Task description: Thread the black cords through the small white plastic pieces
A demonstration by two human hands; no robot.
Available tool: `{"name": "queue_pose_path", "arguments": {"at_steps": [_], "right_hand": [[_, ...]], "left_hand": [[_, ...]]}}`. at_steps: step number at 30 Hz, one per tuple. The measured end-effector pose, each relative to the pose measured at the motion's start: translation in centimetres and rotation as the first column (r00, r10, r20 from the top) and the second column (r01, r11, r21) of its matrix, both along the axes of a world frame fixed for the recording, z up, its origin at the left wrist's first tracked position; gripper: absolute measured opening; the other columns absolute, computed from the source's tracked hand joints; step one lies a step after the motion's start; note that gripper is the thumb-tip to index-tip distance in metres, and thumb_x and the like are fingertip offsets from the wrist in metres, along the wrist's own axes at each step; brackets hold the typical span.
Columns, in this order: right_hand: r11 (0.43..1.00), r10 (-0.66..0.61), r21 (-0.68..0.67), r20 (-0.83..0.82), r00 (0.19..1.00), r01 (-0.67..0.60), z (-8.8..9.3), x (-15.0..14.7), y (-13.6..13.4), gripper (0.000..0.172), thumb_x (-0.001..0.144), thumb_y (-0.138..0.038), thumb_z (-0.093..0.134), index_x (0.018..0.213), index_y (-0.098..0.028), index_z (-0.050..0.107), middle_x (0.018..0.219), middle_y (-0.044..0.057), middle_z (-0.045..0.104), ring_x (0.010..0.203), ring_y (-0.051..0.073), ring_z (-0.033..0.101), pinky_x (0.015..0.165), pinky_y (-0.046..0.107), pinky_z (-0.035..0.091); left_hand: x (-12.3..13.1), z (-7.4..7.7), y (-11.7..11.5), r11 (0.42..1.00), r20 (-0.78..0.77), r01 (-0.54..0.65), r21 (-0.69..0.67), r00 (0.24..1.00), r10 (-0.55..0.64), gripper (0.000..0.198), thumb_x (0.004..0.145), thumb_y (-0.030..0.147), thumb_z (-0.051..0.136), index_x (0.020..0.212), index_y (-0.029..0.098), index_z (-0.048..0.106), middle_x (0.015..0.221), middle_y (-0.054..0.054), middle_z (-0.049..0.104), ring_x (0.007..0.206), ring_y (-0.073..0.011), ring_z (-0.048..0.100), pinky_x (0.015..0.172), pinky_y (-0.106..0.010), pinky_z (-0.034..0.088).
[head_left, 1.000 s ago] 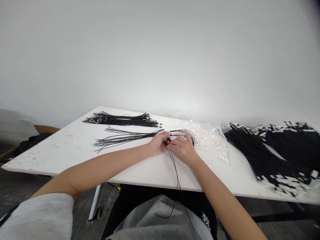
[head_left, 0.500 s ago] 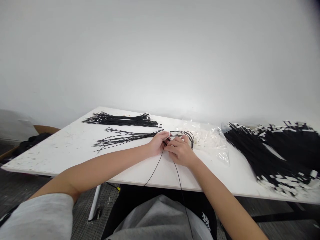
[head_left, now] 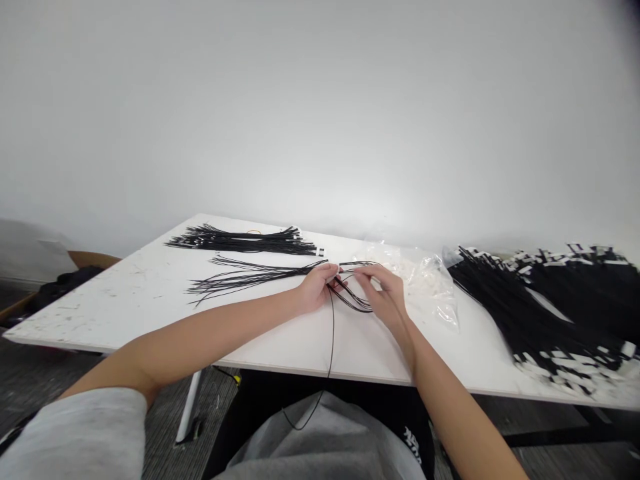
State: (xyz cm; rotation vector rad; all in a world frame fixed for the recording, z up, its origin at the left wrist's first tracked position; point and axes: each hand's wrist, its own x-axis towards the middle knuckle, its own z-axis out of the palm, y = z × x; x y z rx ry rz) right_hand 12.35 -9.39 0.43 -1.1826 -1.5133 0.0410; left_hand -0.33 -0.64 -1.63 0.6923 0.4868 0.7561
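My left hand (head_left: 317, 288) is closed round a bundle of thin black cables (head_left: 267, 272), whose loose ends fan out leftward over the table. A small white piece shows at its thumb; I cannot tell what it is. Right of that hand the cables bend in a loop (head_left: 353, 301). My right hand (head_left: 387, 293) is beside the loop, thumb and forefinger pinched on a thin black strand. One single cable (head_left: 333, 343) hangs from the left hand over the table edge onto my lap.
Behind the bundle lies a stack of black cables (head_left: 245, 240) with white ends. A clear plastic bag (head_left: 430, 280) with white pieces is at the right hand. Farther right a large heap of black cables (head_left: 565, 300) covers the white table (head_left: 125, 293). An open cardboard box (head_left: 93, 258) stands at far left.
My right hand has moved right, away from the left hand, and turned upright. The loop has swung nearer to me. One hanging strand now shows where there were two. The left hand has stayed put.
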Motion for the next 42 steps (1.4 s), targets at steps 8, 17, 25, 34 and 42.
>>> {"name": "queue_pose_path", "arguments": {"at_steps": [8,17,25,34,42], "right_hand": [[0.948,0.014,0.194,-0.817,0.576,0.253,1.5,2.6,0.5,0.023,0.072,-0.039,0.063,0.078,-0.018,0.059,0.073,-0.003,0.056,0.063,0.007,0.054,0.071,0.028,0.051],[0.993,0.119,0.117,-0.887,0.446,-0.033,2.8,3.4,-1.1,0.022,0.068,-0.03,0.063,0.087,-0.019,0.062,0.051,-0.01,0.037,0.036,0.001,0.029,0.031,0.015,0.026],[0.974,0.006,-0.205,-0.407,0.913,-0.098,0.7,1.3,-0.5,0.013,0.066,-0.032,0.067,0.068,-0.019,0.069,0.055,-0.003,0.045,0.046,0.006,0.035,0.04,0.022,0.028],[0.972,-0.084,-0.233,-0.19,0.978,0.038,-0.2,1.4,0.0,0.017,0.069,-0.037,0.064,0.068,-0.02,0.068,0.052,-0.003,0.044,0.047,0.008,0.035,0.044,0.024,0.031],[0.966,-0.103,-0.249,-0.141,0.985,0.065,-0.3,1.2,0.2,0.016,0.07,-0.035,0.064,0.069,-0.021,0.069,0.055,-0.002,0.048,0.047,0.008,0.035,0.044,0.024,0.03]], "left_hand": [[-0.2,0.0,0.0,1.0,-0.056,0.003,-0.005,0.998,-0.004,0.006,0.076,0.014,0.058,0.071,0.011,0.055,0.062,-0.001,0.051,0.053,-0.0089,0.055,0.063,-0.025,0.05],[-0.3,-0.1,0.3,0.999,-0.053,0.033,-0.017,0.998,-0.034,0.006,0.076,0.014,0.058,0.072,0.011,0.054,0.059,-0.002,0.051,0.061,-0.014,0.061,0.054,-0.02,0.047],[-0.3,0.0,0.2,0.999,-0.034,0.042,-0.007,0.999,-0.042,0.008,0.075,0.015,0.059,0.071,0.012,0.053,0.057,0.0,0.049,0.057,-0.0133,0.061,0.058,-0.023,0.049],[-0.2,-0.4,0.4,0.998,-0.004,0.066,0.009,0.998,-0.066,0.01,0.073,0.017,0.063,0.071,0.011,0.056,0.061,-0.001,0.05,0.061,-0.0128,0.061,0.051,-0.019,0.046],[-0.2,-0.6,0.6,0.997,0.002,0.078,-0.017,0.997,-0.078,0.006,0.074,0.014,0.061,0.071,0.011,0.057,0.061,-0.002,0.052,0.064,-0.0138,0.061,0.047,-0.017,0.043]]}}
